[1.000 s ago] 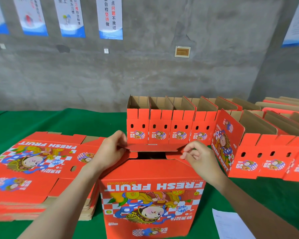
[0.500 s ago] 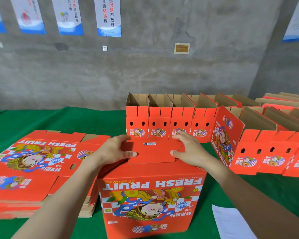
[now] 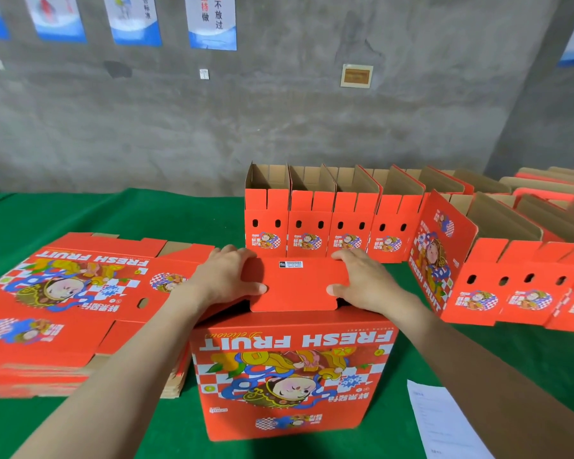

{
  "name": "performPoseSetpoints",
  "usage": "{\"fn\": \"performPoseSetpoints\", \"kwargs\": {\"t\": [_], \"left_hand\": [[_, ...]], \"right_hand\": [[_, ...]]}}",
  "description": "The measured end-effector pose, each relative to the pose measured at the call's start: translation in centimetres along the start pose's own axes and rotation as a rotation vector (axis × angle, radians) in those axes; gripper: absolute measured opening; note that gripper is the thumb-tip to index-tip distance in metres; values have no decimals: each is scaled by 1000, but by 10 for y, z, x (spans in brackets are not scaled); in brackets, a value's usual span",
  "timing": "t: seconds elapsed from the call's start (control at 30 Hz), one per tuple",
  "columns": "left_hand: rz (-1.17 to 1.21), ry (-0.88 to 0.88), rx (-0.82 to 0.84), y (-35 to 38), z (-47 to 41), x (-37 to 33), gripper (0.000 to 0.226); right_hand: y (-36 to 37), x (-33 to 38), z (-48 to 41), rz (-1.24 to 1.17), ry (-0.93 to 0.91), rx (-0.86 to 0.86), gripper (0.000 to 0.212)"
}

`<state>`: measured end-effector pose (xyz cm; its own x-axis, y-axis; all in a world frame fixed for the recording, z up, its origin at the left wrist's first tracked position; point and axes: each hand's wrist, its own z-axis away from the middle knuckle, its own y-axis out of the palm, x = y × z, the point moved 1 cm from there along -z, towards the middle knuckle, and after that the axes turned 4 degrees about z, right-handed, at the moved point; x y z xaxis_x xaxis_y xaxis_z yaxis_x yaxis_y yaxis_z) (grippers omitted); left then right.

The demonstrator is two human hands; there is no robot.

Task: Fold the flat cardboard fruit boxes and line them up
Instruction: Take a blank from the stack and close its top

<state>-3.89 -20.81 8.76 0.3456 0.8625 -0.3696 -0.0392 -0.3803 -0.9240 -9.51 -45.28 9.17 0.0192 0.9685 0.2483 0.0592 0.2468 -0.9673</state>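
I am watching the left hand (image 3: 227,276) and right hand (image 3: 362,279) gripping the top flap (image 3: 294,288) of the box (image 3: 292,376), with the fingertips curling out of sight behind its far edge. The box is standing on the green counter (image 3: 113,213) beside the flat stack (image 3: 63,299). The folded row (image 3: 312,223) is running out of frame on the right.

Box in front (image 3: 292,376): "FRESH FRUIT" ran upside down in white capitals across the near face, above Chinese characters.
Top flap (image 3: 292,289): it carried a small white barcode label (image 3: 290,264), its print too small to read.
Flat stack (image 3: 63,293): the top sheet also read "FRESH FRUIT", upside down.
Folded box at right (image 3: 441,260): "FRESH FRUIT" ran along its side panel.
Wall poster (image 3: 211,21): black columns showed 坚持做 and 不放过.
Paper sheet (image 3: 444,422): the printed lines were unreadable.
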Motion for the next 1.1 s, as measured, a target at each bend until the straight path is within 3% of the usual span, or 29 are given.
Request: {"fn": "performPoseSetpoints", "kwargs": {"t": [0.43, 0.77, 0.83, 0.93, 1.03, 1.1], "left_hand": [[-57, -44, -2, 2, 4, -5, 69], [7, 39, -4, -1, 9, 1, 70], [175, 76, -91, -3, 11, 3, 60], [621, 16, -249, -9, 18, 15, 50], [1081, -147, -193, 3, 32, 29, 57], [1184, -264, -146, 15, 43, 38, 55]], "right_hand": [[8, 1, 1, 68, 6, -58, 65], [7, -8, 0, -5, -23, -13, 57], [7, -9, 0, -21, -29, -19, 54], [5, -12, -1, -69, -45, -41, 46], [4, -17, -1, -171, -59, -71, 40], [4, -21, 0, -303, -49, -76, 39]]}}
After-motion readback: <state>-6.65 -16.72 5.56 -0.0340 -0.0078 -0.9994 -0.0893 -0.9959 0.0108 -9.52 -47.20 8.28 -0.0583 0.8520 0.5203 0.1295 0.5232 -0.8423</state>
